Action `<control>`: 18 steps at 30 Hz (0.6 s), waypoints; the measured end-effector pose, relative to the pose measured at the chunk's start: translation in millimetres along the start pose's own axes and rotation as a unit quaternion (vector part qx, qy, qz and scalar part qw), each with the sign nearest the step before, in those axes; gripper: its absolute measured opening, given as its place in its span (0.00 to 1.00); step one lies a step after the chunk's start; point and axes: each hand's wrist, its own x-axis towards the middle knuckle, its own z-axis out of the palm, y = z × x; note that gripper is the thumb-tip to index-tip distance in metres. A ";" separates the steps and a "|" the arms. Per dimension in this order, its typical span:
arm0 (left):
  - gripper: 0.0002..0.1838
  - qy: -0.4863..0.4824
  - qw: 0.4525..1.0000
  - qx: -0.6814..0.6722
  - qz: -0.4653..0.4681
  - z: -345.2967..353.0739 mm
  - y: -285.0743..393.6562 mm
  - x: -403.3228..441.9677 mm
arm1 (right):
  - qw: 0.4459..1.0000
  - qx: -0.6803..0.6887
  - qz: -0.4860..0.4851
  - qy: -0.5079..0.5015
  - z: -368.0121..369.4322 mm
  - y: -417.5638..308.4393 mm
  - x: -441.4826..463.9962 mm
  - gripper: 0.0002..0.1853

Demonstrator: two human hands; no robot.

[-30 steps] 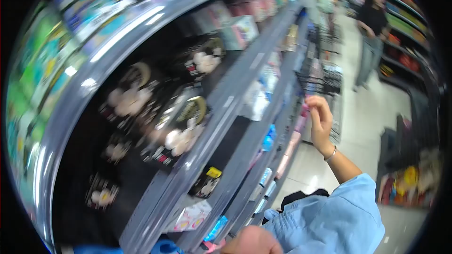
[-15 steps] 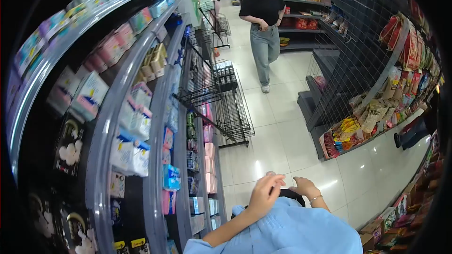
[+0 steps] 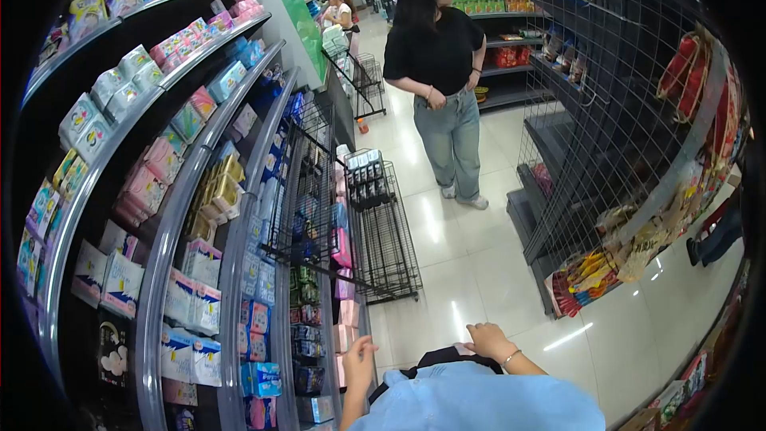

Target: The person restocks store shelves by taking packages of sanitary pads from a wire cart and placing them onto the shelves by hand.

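Note:
My left hand (image 3: pixel 359 361) is raised at the lower middle, beside the shelf of packets, with nothing in it and its fingers apart, loosely bent. In front of my waist is my right hand (image 3: pixel 490 342), wearing a bracelet (image 3: pixel 511 357) on the wrist. Its fingers are parted and I see nothing held there. Below both hands spreads my light blue top (image 3: pixel 487 399), with dark cloth (image 3: pixel 435 357) at its front edge. Pink packs (image 3: pixel 345 327) on a low shelf are the goods nearest my left hand.
Shelves (image 3: pixel 148 303) of packaged goods line the left. A black wire rack (image 3: pixel 387 231) juts into the tiled aisle (image 3: pixel 447 279). Ahead stands a person (image 3: pixel 435 56) in a black shirt; another person (image 3: pixel 339 12) is farther back. A mesh display (image 3: pixel 590 112) with snack bags stands right.
My left hand has moved left and away from my right hand. The view has shifted, and the person in black stands nearer, with both feet now showing.

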 end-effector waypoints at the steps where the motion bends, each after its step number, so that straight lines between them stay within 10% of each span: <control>1: 0.12 -0.002 0.999 0.017 -0.044 -3.5 9.2 0.3 | 1.000 -0.009 0.008 -0.010 -0.4 6.3 1.4 0.24; 7: 0.11 0.093 0.985 0.124 0.078 1.8 -5.1 62.1 | 0.986 0.000 0.061 -0.157 -0.6 14.5 20.0 0.26; 18: 0.26 0.123 0.964 0.131 0.197 2.1 2.4 234.7 | 0.994 0.057 0.051 -0.076 -30.7 -44.9 106.9 0.29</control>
